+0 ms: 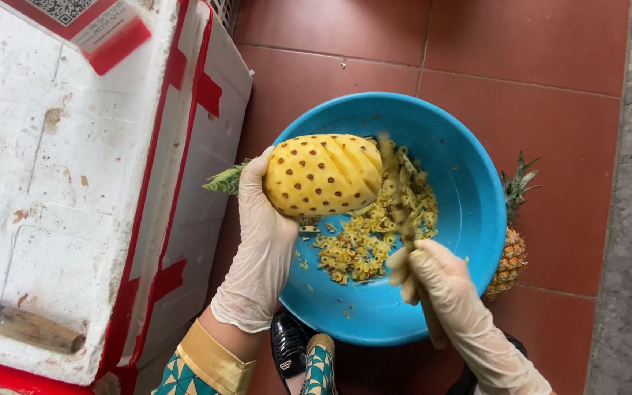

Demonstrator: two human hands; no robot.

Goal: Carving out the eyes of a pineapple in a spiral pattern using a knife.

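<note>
My left hand (pixel 261 241), in a thin pale glove, grips a peeled yellow pineapple (pixel 322 174) by its leafy end and holds it sideways over a blue plastic basin (pixel 469 197). The fruit shows brown eyes and several diagonal grooves cut into its right half. My right hand (pixel 440 281), also gloved, is closed on a knife (pixel 396 190) whose blade is blurred and points up toward the fruit's right end. A heap of yellow pineapple trimmings (pixel 371 234) lies in the basin under the fruit.
A white foam box (pixel 74 168) with red tape stands at the left, and a wooden-handled knife (pixel 27 325) lies on its lid. An unpeeled pineapple (pixel 512 245) rests on the red floor tiles behind the basin's right rim. A black shoe (pixel 290 347) is below the basin.
</note>
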